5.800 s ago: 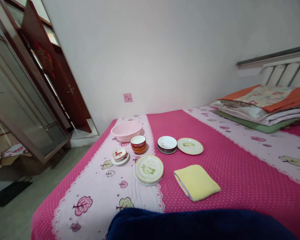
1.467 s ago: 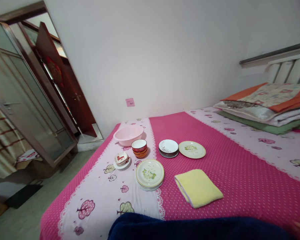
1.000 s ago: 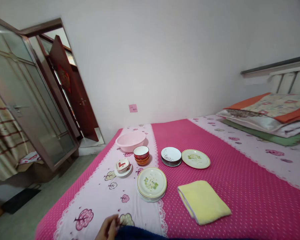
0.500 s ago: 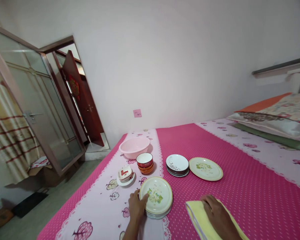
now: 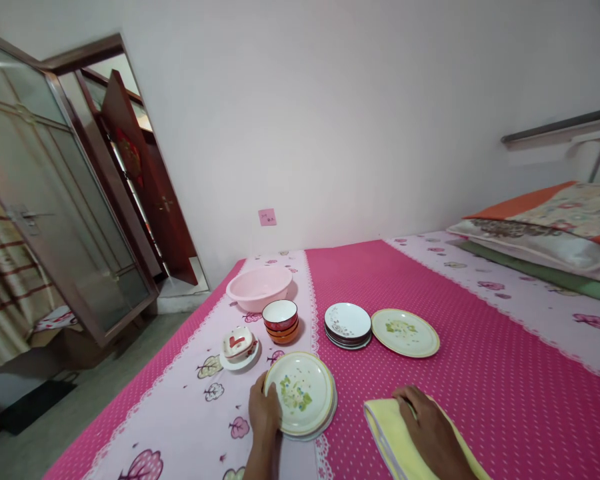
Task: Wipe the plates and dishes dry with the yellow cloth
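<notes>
Glossy plate (image 5: 300,393), matt cloth towel (image 5: 387,430)

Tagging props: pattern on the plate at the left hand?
Plate: green leaves on cream, yellow edge; best in head view.

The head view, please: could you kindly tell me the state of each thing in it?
Left hand: gripping the top front plate's rim
Right hand: on the cloth
Yellow cloth: folded
Top front plate: face up, offset leftward
Lower front plates: stacked
Bowls: stacked, upright
Dark-rimmed plates: stacked
Lone plate: face up
Small dishes: stacked
Pink basin: upright
Red door: open
</notes>
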`<state>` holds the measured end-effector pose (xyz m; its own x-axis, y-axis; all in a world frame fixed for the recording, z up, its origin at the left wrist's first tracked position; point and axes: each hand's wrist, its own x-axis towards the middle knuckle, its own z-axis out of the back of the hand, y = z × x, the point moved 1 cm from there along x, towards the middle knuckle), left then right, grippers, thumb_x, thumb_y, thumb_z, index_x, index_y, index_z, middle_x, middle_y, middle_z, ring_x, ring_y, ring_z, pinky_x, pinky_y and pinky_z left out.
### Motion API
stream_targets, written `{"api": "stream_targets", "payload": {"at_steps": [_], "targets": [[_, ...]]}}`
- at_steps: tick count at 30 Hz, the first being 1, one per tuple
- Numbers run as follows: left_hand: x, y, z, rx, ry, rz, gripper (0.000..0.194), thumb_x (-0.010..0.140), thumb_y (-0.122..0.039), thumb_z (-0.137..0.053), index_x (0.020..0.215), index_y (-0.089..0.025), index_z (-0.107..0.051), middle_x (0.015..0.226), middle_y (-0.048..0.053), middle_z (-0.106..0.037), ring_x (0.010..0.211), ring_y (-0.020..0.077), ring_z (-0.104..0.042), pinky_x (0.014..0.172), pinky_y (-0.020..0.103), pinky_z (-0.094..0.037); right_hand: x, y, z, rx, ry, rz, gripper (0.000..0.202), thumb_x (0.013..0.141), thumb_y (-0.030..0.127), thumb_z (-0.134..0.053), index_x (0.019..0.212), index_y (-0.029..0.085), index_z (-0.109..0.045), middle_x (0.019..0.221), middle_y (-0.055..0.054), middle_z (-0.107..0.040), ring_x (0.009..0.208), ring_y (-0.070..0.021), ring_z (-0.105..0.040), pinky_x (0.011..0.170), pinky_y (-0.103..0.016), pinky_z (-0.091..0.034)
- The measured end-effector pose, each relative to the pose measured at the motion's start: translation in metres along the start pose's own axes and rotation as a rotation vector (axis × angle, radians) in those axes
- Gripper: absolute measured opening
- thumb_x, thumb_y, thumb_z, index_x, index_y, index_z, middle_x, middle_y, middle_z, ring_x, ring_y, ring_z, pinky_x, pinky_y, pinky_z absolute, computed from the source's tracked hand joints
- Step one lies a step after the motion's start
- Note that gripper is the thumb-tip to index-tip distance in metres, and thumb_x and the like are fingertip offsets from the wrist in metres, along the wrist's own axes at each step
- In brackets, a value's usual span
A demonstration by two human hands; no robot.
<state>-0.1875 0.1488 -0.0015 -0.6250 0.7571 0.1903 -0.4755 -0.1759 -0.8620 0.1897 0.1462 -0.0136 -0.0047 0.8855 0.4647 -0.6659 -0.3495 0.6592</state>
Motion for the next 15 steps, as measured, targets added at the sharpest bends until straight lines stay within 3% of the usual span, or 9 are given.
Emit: {"api": "stream_targets", "payload": {"at_steps": [8,15], "targets": [[-0.012,-0.005,0.000,-0.093,-0.173,0.092,0.027,0.080,-0.034,-0.050,0.098,-0.017,-0.062,0.099,0.015,-0.073,0.095,0.0311,-0.070,0.089,0.045,-0.056,0.000,-0.006,-0.003,-0.022,0.004,-0.008,0.029,0.096,0.040,-0.041,0.084,0.026,-0.064,0.086,-0.007,-0.074,0.080,-0.0260,-0.071,0.075,-0.037,-0.052],[-0.010,-0.032,0.019,-0.202,-0.196,-0.028,0.037,0.080,-0.048,-0.053,0.107,-0.023,-0.055,0.105,0.010,-0.069,0.102,0.0326,-0.067,0.095,0.049,-0.052,0.001,-0.012,-0.006,-0.020,0.016,-0.058,0.032,0.096,0.044,-0.041,0.086,0.026,-0.066,0.089,-0.008,-0.075,0.084,-0.0269,-0.072,0.077,-0.038,-0.054]]}}
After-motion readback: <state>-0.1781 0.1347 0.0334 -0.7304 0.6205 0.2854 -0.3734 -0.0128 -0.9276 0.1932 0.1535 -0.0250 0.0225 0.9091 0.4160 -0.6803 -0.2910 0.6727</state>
